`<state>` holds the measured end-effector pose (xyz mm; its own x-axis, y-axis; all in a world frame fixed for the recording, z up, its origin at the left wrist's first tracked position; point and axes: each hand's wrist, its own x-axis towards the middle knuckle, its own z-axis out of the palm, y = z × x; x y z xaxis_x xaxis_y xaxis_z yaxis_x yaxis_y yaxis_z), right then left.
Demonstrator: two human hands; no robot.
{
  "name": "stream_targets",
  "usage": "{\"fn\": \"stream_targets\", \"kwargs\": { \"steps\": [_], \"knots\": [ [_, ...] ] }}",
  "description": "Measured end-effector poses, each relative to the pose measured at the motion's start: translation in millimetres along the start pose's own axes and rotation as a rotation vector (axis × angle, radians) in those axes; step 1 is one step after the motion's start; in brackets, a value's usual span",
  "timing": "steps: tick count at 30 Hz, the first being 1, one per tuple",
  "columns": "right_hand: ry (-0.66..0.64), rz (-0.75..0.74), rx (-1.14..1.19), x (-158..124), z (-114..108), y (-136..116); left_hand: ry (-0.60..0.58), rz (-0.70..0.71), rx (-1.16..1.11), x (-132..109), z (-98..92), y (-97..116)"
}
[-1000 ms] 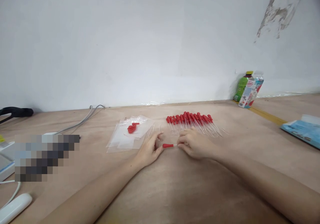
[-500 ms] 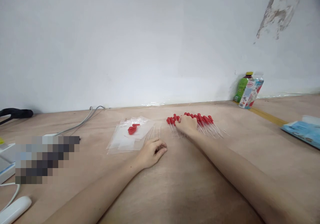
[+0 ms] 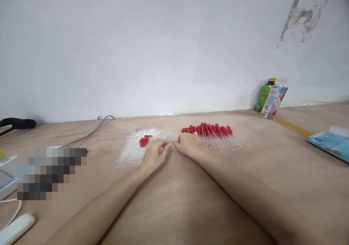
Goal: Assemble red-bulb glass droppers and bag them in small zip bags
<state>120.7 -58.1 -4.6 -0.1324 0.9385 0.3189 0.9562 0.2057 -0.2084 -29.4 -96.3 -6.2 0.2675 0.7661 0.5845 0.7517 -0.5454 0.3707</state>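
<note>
A row of glass droppers with red rubber bulbs (image 3: 211,133) lies on the wooden table (image 3: 191,201), just right of centre. To its left are several bare glass tubes (image 3: 172,145) and clear plastic bags (image 3: 133,152) with loose red bulbs (image 3: 144,141) on them. My left hand (image 3: 154,155) rests by the bags with fingers curled toward the bare tubes. Facing it from the right, my right hand (image 3: 187,144) has its fingertips pinched at the tubes. What either hand holds is too small to make out.
A green bottle and a colourful packet (image 3: 271,97) stand against the wall at the right. A blue packet (image 3: 328,143) lies at the right edge. Grey cables (image 3: 89,131), a blurred patch and a white device (image 3: 15,228) are on the left.
The red-bulb dropper held between both hands a second ago is gone from them. My right hand reached to the dropper row, then came back left to the bare tubes. My left hand moved forward.
</note>
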Motion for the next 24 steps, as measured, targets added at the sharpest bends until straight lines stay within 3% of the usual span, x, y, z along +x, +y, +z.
{"fn": "stream_targets", "kwargs": {
  "steps": [4,9,14,19,24],
  "knots": [
    [-0.054,0.007,-0.004,4,6,-13,0.088,-0.236,0.095,23,-24.1,-28],
    [-0.11,-0.009,-0.022,2,5,-13,-0.055,-0.337,0.401,40,-44.3,-58],
    [-0.024,-0.096,-0.058,-23,2,-4,-0.189,-0.353,0.504,58,-39.7,-76],
    [0.188,-0.246,-0.06,-54,0,22,-0.327,-0.428,0.523,73,-27.4,-82],
    [0.272,-0.371,0.071,-73,-8,53,-0.344,-0.541,0.505,76,-23.2,-83]
  ]
}}
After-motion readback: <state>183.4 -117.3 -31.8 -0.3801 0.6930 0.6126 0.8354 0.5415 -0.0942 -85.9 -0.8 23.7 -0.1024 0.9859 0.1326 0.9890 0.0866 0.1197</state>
